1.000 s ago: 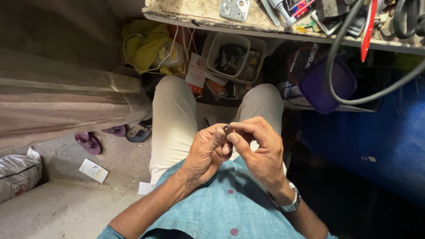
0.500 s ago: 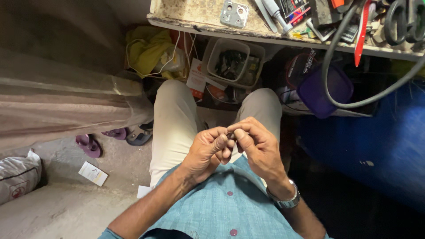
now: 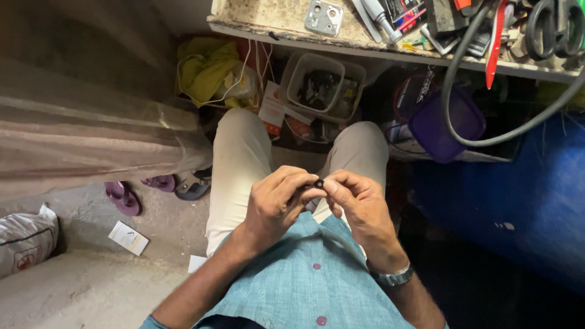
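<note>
I sit with both hands together over my lap. A small dark part is pinched between the fingertips of my left hand and my right hand. Both hands curl around it, and most of the part is hidden by the fingers. A metal watch is on my right wrist. My knees in light trousers point toward a cluttered workbench edge above.
On the bench lie a small metal plate, pens, scissors and a grey cable. Under it sit a clear bin of parts, a purple tub and yellow cloth. Sandals lie on the floor at left.
The view has tilted down slightly, so the bench sits higher in frame. My hands stay joined on the small part, fingers shifting a little.
</note>
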